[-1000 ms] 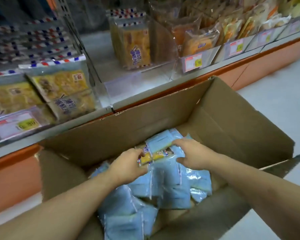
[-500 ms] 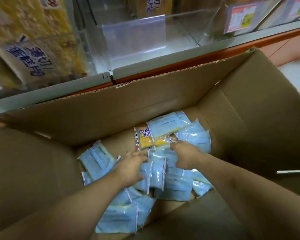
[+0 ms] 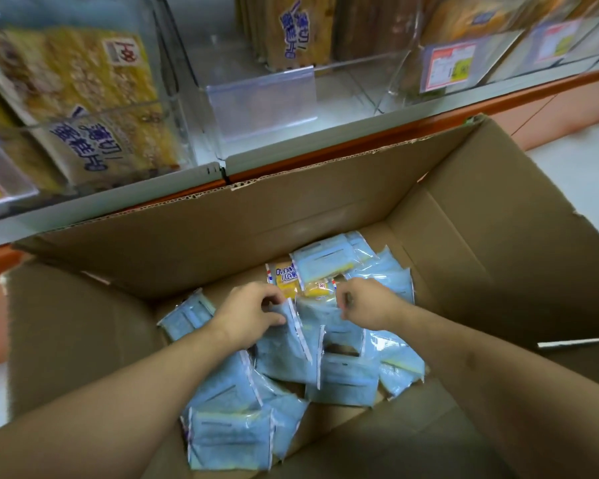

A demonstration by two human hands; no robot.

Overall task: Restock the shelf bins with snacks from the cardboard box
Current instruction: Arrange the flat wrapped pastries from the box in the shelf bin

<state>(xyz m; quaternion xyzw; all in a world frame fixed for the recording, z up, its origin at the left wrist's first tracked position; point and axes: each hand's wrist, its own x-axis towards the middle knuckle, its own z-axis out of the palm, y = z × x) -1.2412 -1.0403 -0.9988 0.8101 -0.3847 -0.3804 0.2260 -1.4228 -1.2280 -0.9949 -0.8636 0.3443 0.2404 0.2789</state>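
Open cardboard box [image 3: 343, 209] on the floor, hard against the orange base of the shelf [image 3: 325, 150]; flaps folded outward on all sides. Inside, a loose heap of snack packets [image 3: 346, 378] covers the box bottom, most lying with their pale blue backs up, overlapping at odd angles. One packet [image 3: 286, 276] near the far wall of the box shows its yellow face with blue lettering. Both forearms reach down into the box from the near edge. Left hand [image 3: 253, 312]: fingers curled, thumb and fingertips pinching the top edge of a blue packet [image 3: 284, 344] that stands tilted up out of the heap. Right hand [image 3: 363, 305]: fingers curled downward into the top of the pile just beside the left hand, apparently gripping the edge of another packet, though the exact packet is hard to pick out. The hands sit close together, not touching. Above the box, clear shelf bins: the left bin [image 3: 83, 108] holds yellow packets with blue lettering, leaning back; the middle bin [image 3: 263, 102] has a bare front section with packets standing at the rear; the right bin [image 3: 464, 60] carries a pink price label on its front. Pale floor [image 3: 574, 174] shows to the right of the box.
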